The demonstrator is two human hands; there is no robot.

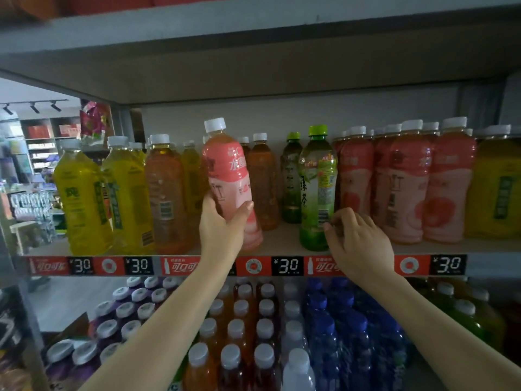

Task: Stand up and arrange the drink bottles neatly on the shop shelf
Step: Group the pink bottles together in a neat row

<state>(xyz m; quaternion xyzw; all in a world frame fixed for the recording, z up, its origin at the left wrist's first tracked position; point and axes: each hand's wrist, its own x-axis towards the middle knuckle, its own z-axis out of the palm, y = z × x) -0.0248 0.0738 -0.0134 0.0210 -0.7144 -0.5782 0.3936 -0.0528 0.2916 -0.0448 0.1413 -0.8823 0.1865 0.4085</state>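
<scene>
two bare forearms are reached up from the bottom edge toward the middle shelf point(282, 245). the pink bottle point(229, 176) is gripped low on its body by the left hand point(222, 224), thumb on the right side, fingers wrapped round the left; the bottle is tilted slightly, white cap leaning left, base at the shelf front, contact with the board cannot be told. the right hand point(358, 241) is held palm down, fingers loosely curled, fingertips touching the lower label of the green tea bottle point(317, 190), which stands upright; no clear grip is seen. yellow bottles point(84, 198) stand to the left, a pink bottle row point(406, 182) to the right. red price strip point(282, 266) runs below, capped bottles point(242, 328) on the lower shelf.
</scene>
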